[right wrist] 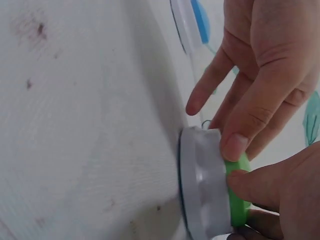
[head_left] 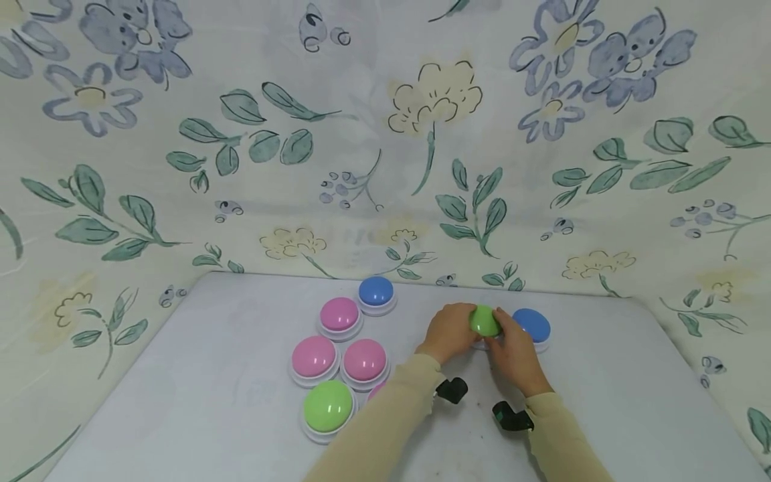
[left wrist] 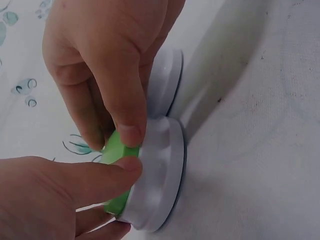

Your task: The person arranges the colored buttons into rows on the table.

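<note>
Both hands meet over a push button with a green dome cap (head_left: 484, 321) and a white round base (left wrist: 159, 172). The left hand (head_left: 450, 331) holds the cap from the left, its thumb (right wrist: 235, 146) against the cap's near edge. From the right, the right hand (head_left: 519, 358) grips the same cap, thumb beside the other thumb. Below the cap, the base sits on the table (head_left: 211, 375). Beside the right hand is a push button with a blue cap (head_left: 533, 325). Some far-side fingers are hidden behind the cap.
More push buttons stand left of the arms: a blue one (head_left: 376, 292), several pink ones (head_left: 314, 356) and a green one (head_left: 328, 406). The left sleeve (head_left: 385, 422) partly covers another pink one. Flower-patterned cloth (head_left: 361, 154) rises behind the table.
</note>
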The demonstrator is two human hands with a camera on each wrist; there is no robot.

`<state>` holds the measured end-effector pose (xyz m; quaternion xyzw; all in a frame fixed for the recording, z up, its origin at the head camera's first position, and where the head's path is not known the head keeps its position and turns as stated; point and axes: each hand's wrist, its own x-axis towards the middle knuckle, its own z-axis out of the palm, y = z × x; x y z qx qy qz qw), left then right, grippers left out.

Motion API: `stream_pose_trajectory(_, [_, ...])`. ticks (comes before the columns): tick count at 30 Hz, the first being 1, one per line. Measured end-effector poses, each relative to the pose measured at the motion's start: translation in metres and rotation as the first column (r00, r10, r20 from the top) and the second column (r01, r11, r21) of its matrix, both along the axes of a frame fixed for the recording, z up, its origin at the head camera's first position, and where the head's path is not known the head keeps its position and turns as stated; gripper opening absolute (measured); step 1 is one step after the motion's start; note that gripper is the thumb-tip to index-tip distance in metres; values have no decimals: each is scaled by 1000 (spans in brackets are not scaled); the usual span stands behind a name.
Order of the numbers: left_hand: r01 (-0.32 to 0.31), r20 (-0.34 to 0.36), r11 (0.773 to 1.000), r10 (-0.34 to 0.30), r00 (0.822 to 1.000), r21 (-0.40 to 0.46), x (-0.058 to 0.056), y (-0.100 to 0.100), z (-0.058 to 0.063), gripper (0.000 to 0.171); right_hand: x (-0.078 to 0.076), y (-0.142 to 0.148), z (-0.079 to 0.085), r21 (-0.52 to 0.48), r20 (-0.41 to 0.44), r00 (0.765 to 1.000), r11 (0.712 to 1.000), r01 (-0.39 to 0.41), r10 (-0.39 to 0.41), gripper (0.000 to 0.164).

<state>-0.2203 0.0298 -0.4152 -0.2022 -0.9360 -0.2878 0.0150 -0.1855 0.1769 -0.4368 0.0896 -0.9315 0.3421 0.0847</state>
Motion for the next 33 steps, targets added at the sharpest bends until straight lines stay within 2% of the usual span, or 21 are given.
stream_pose_trajectory(5, [2,17,1000,-2,1000,1,0,-8,5,35,1,-2,4,1,-42,999,1000,1,-1,52])
stream_pose_trajectory(10, [-23,24,1000,23,999,-6,4,-22,18,48,3,-6,10,-12,-63,998,1000,16,-17,51])
stream_pose_trajectory(14, [-33,10,999,33,999,-22,9,-36,28,51,4,-13,14,-45,-88,996,999,11,-15,50])
stream_pose_trajectory(21, [-67,37,997,66,997,33,22,-65,39,51,7,-30,17,-85,-75,997,996,-4,-2,50])
stream_pose_trajectory(25, [-94,35,994,92,995,57,24,-79,42,53,7,-39,17,-91,-72,997,996,-14,7,50])
stream_pose_trajectory(33, [-162,66,981,156,986,110,20,-106,43,54,0,-59,14,-132,-100,994,990,-55,42,49])
